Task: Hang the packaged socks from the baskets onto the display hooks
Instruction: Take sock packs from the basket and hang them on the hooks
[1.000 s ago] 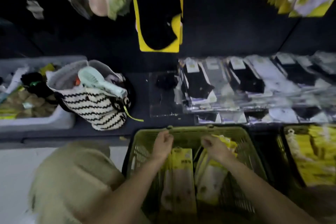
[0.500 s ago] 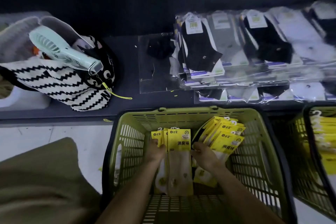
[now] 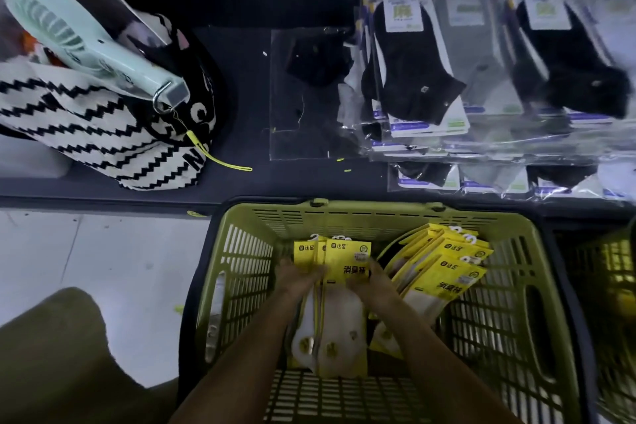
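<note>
In the green basket (image 3: 371,213), left hand (image 3: 296,280) and right hand (image 3: 373,280) each pinched one stack of yellow sock packs (image 3: 347,253): gathering, I judged; next, a lift toward unseen hooks.

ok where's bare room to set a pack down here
Free: dark shelf between the zigzag black-and-white bag and the clear plastic sleeve; green plastic basket, mesh floor at its near end. Crowded: the shelf's right, stacked with bagged black and grey socks, and mid-basket, where the left hand and right hand grip yellow sock packs.
</note>
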